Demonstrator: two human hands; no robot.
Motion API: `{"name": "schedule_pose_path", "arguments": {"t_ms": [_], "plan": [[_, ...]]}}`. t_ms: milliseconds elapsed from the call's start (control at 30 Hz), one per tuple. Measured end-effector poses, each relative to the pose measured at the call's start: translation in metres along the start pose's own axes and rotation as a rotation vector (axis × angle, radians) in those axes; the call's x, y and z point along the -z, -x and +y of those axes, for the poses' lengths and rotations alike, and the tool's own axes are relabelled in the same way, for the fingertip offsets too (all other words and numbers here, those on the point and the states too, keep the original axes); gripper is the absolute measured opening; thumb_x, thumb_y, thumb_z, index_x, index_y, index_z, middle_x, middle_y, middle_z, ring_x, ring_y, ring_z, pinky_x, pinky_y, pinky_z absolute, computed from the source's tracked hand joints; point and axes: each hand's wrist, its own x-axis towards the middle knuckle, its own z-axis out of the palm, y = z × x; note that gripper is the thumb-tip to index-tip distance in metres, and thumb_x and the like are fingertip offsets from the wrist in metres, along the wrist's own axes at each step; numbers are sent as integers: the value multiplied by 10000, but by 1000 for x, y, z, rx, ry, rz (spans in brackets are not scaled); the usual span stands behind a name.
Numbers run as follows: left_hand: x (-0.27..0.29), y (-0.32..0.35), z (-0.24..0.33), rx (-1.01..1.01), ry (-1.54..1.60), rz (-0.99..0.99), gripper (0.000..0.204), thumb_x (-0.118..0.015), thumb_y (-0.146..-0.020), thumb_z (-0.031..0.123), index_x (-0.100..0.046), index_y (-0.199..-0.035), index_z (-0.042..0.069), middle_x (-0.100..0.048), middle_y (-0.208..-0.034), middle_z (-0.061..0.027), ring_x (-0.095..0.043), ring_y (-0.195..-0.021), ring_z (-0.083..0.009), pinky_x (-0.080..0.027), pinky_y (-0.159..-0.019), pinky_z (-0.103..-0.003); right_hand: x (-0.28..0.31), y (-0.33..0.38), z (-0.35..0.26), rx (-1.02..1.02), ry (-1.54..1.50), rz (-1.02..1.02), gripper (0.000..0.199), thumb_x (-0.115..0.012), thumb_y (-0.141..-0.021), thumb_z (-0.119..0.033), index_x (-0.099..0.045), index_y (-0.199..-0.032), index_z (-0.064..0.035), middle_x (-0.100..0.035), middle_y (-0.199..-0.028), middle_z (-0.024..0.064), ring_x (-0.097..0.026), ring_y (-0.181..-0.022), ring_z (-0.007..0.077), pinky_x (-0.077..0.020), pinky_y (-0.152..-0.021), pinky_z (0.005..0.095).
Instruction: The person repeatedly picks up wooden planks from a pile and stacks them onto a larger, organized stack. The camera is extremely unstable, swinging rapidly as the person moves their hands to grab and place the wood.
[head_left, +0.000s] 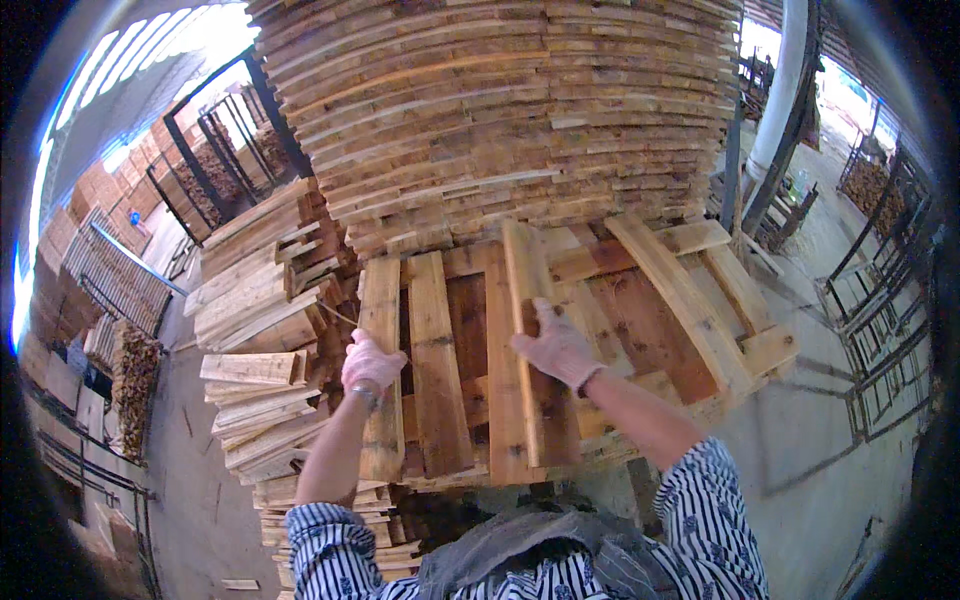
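Observation:
Both my hands wear pale pinkish gloves and are over a layer of wooden planks. My left hand (370,364) is closed across the width of the leftmost plank (382,430), its thumb on the right edge. My right hand (556,346) grips a second plank (523,290), which looks slightly tilted and raised from the layer; the fingers' undersides are hidden. Between my hands lie a lighter plank (437,365) and a browner one (498,400), with dark gaps between. To the right, a long plank (680,300) lies slanted across other boards.
A tall stack of planks (520,120) rises directly beyond the layer. At the left, shorter boards (240,310) sit in uneven piles. A pale pipe (780,90) stands at the right rear, and black metal frames (870,350) stand on the concrete floor (800,470).

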Motion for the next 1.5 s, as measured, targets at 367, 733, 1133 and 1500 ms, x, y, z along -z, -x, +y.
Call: {"name": "schedule_pose_path", "arguments": {"t_ms": [367,733,1133,1500], "plan": [[22,-39,-79,-94,268,-33,1053,-829,-769,404,-265,-1552,-16,-631,-1329,-253,-654,-1192,-342,-530,-1006,-391,-34,-12,-36,-79,291,-15,1048,-690,-834,-580,-170,-1631,-141,-112,-1624,383,-380,-1450,475,-440,-1125,480],[-2,-37,-60,-85,236,-17,915,-737,-808,564,-430,-1439,-23,-634,-1312,-289,-630,-1231,-386,-492,-1049,-425,-69,-27,-85,98,224,58,954,-686,-796,-551,-341,-1584,-139,-322,-1576,292,-452,-1386,464,-433,-1119,471],[-6,-48,-61,-54,277,31,863,-834,-753,375,-452,-1403,-45,-649,-1310,-205,-638,-1200,-333,-502,-1023,-384,-61,-33,-20,113,261,-72,750,-545,-941,-605,-443,-1529,-150,-318,-1582,326,-451,-1386,463,-371,-1167,471],[-2,-54,-43,-61,298,-85,1106,-887,-722,305,-259,-1559,-53,-577,-1421,-233,-595,-1281,-306,-499,-1027,-381,181,11,158,-387,656,296,863,-743,-786,-520,-401,-1493,-162,-543,-1398,254,-566,-1263,435,-489,-1032,476]]}}
